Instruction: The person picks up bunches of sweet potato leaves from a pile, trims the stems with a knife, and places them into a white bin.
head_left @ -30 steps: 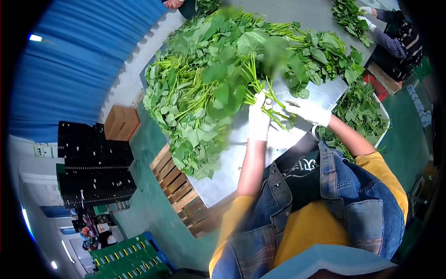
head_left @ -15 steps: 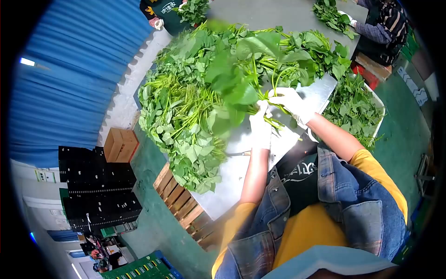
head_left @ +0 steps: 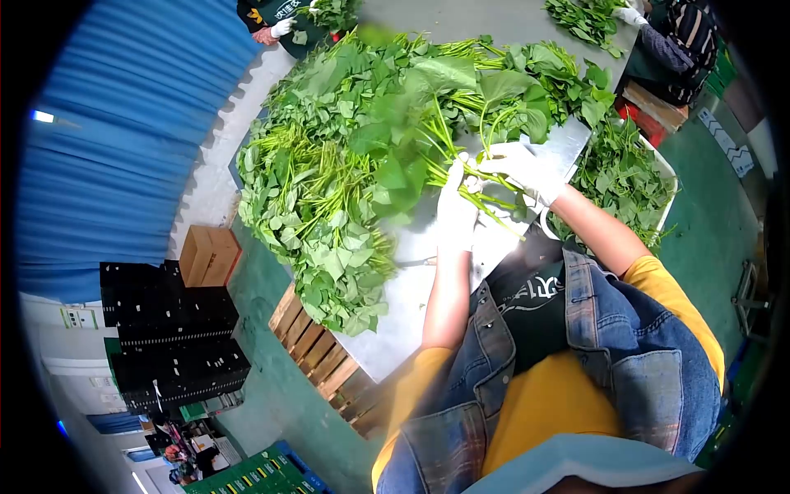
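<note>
A small bunch of leafy greens [head_left: 496, 200] is held in front of me, its cut stems toward my body and its broad leaves pointing away over the table. My left hand [head_left: 457, 206], in a white glove, is closed round the stems. From the right, my white-gloved right hand [head_left: 525, 171] pinches the same stems just beside it. Past both hands lies a large heap of similar greens [head_left: 329, 189], some with stems facing me. The metal table [head_left: 395, 317] shows beneath. A thin object lies by my left wrist, too small to name.
A white tub [head_left: 672, 189] full of greens stands at the right. Two other people work across the table, one with a gloved hand [head_left: 630, 16] near more greens. Left are a wooden pallet [head_left: 317, 354], a cardboard box [head_left: 209, 256] and black crates [head_left: 169, 309].
The held bunch has shifted slightly, its stems more spread between my fingers. Both hands stay close together on it. The person at far left has moved a hand nearer their greens.
</note>
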`<state>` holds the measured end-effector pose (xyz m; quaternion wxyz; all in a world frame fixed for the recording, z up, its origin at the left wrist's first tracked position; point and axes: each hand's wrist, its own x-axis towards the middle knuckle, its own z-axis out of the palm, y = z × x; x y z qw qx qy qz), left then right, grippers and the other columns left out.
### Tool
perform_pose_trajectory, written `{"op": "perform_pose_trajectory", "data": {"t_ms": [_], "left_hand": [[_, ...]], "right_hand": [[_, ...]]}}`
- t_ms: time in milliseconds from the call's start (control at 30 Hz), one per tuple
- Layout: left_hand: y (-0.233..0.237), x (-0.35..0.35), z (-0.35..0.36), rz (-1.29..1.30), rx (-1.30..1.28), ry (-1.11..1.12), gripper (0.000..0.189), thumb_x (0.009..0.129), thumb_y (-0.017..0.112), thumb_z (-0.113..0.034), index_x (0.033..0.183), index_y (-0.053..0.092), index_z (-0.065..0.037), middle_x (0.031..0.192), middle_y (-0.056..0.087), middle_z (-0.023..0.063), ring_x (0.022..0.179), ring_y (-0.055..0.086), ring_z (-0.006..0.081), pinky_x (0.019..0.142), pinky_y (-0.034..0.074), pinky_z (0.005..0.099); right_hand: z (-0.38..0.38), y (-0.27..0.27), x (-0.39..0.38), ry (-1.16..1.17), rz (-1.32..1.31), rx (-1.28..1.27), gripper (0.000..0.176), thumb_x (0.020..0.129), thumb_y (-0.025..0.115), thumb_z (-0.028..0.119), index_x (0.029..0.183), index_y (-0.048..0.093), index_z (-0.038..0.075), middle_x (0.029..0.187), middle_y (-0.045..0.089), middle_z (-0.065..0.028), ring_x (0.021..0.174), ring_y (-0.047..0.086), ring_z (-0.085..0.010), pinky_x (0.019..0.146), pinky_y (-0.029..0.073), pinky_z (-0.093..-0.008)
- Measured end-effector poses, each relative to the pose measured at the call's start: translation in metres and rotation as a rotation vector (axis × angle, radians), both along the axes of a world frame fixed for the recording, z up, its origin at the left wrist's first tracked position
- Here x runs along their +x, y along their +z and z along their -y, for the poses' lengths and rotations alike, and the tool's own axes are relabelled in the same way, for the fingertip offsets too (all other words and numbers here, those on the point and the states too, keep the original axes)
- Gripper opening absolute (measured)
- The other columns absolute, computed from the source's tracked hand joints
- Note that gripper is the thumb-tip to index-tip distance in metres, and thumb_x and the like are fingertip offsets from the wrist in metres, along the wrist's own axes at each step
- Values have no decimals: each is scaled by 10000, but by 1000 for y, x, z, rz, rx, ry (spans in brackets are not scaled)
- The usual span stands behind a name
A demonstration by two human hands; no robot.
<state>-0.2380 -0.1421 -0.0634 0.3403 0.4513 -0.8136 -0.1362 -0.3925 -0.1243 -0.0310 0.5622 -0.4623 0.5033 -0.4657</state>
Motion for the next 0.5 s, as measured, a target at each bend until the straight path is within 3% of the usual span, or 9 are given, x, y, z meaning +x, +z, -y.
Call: {"op": "perform_pose_trajectory", "data": {"t_ms": [167, 200, 233, 267, 300, 333, 400, 433, 500], "left_hand": [[-3, -10, -1, -110, -8, 20, 207, 900, 565, -156, 1066, 544, -35, 826, 540, 19, 620, 469, 80, 536, 416, 205], [-5, -9, -1, -233, 126, -23, 197, 900, 565, -157, 1055, 545, -38, 810, 532, 14, 610, 461, 78, 530, 411, 203], [-15, -12, 3, -551, 442, -108, 187, 899, 564, -158, 1044, 547, -41, 793, 525, 8, 600, 453, 76, 524, 406, 202], [-22, -19, 9, -1056, 870, -191, 178, 899, 564, -159, 1033, 548, -43, 777, 517, 3, 590, 445, 74, 518, 402, 201], [-24, -20, 11, -1435, 1173, -210, 168, 899, 564, -160, 1022, 549, -46, 760, 509, -2, 580, 437, 72, 511, 397, 199], [-21, -23, 10, -1602, 1334, -239, 158, 899, 564, -161, 1011, 551, -49, 743, 502, -8, 570, 429, 70, 505, 392, 198], [-25, -32, 9, -1742, 1467, -226, 141, 899, 563, -162, 989, 553, -55, 710, 486, -18, 550, 413, 66, 492, 383, 195], [-38, -39, 17, -1688, 1417, -169, 106, 895, 571, -160, 942, 554, -67, 666, 461, -35, 522, 390, 60, 476, 366, 191], [-52, -46, 13, -1721, 1455, -221, 100, 894, 572, -153, 947, 556, -69, 668, 463, -34, 523, 392, 58, 472, 362, 186]], "right_hand": [[-10, 5, -12, 4, 14, 85, 196, 826, 612, 163, 944, 666, 16, 761, 632, -49, 703, 548, -89, 634, 432, -250], [-11, 2, -14, -2, 15, 86, 196, 826, 612, 163, 944, 666, 16, 761, 632, -49, 703, 548, -89, 634, 432, -250], [-11, -5, -17, 6, -102, 28, 193, 807, 607, 142, 954, 668, 32, 772, 638, -68, 689, 561, -115, 627, 437, -259], [-12, -12, -21, 14, -220, -30, 203, 787, 602, 121, 964, 670, 49, 783, 644, -88, 675, 573, -141, 620, 442, -269], [-14, -20, -32, 96, -608, -369, 268, 722, 599, 90, 979, 674, 82, 831, 645, -117, 685, 594, -207, 617, 456, -295], [-16, -32, -36, 94, -607, -366, 268, 722, 599, 90, 979, 674, 82, 831, 645, -117, 685, 594, -207, 617, 456, -295], [-17, -51, -40, -12, -496, -503, 306, 688, 584, 78, 979, 677, 97, 850, 641, -118, 703, 597, -235, 629, 465, -302], [-25, -43, -39, -35, -408, -408, 305, 698, 567, 75, 982, 675, 91, 840, 638, -121, 702, 590, -244, 632, 467, -305], [-36, -37, -40, -84, -475, -493, 294, 702, 563, 79, 975, 675, 76, 838, 637, -123, 701, 591, -243, 634, 466, -301]]}}
